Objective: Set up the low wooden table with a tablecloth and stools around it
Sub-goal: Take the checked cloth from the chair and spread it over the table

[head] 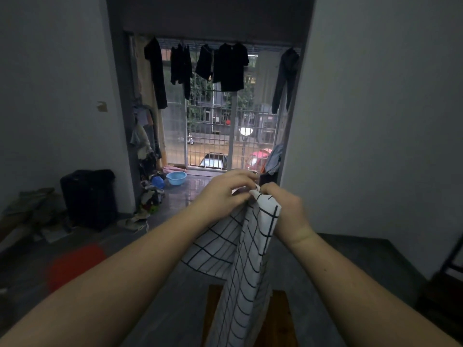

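A white tablecloth with a black grid pattern hangs bunched and folded in front of me. My left hand and my right hand both pinch its top edge, close together at chest height. The cloth drapes down over the low wooden table, whose brown top shows at the bottom of the view on both sides of the cloth. A red stool stands on the floor to the left.
A black suitcase stands against the left wall beside piled clothes. A blue basin lies near the balcony door, where dark clothes hang on a rail. A dark wooden chair is at the right edge.
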